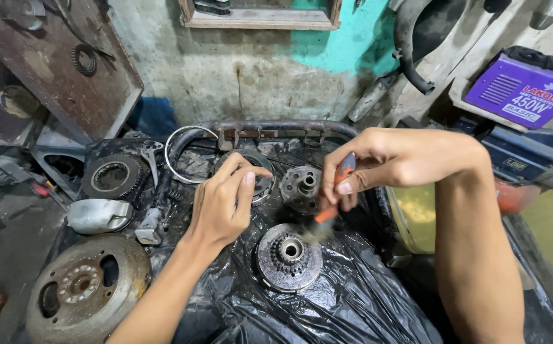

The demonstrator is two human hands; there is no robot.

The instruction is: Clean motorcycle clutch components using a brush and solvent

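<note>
My right hand (378, 162) grips an orange-handled brush (329, 209) whose bristles touch the top edge of a round grey clutch hub (288, 256) lying on black plastic sheeting (340, 299). My left hand (225, 200) hovers left of it, thumb and fingers pinched near a round metal housing (260, 172); whether it holds something small cannot be told. A second grey hub (302, 186) lies between my two hands.
A large rusty drum (84, 288) sits at the front left, with a chrome cover (99, 215) and a ring-shaped clutch plate (113, 176) behind it. A thin metal ring (175, 148) leans on a rusty frame (276, 130). A purple box-shaped machine (523, 89) stands at the right.
</note>
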